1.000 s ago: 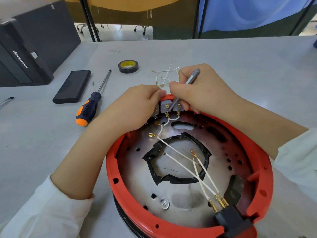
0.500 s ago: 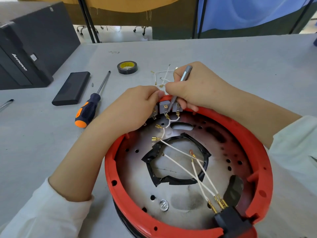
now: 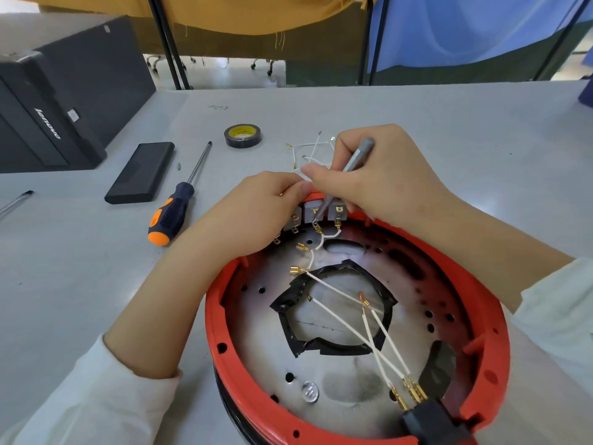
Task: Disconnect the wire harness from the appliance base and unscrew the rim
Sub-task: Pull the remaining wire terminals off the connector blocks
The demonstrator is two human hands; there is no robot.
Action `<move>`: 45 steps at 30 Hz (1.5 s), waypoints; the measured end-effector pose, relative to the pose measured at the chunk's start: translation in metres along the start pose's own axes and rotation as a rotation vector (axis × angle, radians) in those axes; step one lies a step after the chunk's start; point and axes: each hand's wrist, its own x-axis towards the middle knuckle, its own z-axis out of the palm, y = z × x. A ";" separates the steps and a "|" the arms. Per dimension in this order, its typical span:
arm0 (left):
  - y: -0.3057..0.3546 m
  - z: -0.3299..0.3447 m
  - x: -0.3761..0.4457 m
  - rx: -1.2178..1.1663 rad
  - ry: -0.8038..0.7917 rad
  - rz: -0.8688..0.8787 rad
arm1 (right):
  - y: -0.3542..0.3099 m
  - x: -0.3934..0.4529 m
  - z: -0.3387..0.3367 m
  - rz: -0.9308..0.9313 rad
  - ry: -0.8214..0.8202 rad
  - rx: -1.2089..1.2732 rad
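— wires first: where do they sit?
— thin white wire harness lies across the metal appliance base, brass spade ends on the grey switch blocks at the far rim.
— hands?
— right hand pinches a slim grey tool, tip on a terminal; left hand curls over the far edge, steadying it.
— handling?
— wire looks limp and fragile; probably best to pull at the brass connector. the red rim looks stiff and light.

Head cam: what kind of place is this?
Probably a workshop or lab bench for taking appliances apart: a grey table with a screwdriver, tape roll and loose wires, plus a computer tower and curtained partitions behind.
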 end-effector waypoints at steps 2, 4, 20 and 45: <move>0.000 -0.001 0.000 -0.060 -0.011 -0.011 | -0.003 0.003 0.003 -0.077 0.026 -0.102; 0.001 -0.001 -0.001 -0.124 -0.024 -0.030 | -0.005 0.005 0.009 -0.136 0.014 -0.198; 0.003 -0.003 -0.003 -0.143 -0.032 -0.045 | 0.000 -0.004 0.023 -0.278 -0.017 -0.301; 0.001 -0.001 -0.002 -0.104 -0.013 -0.093 | 0.000 0.004 0.028 -0.205 -0.104 -0.493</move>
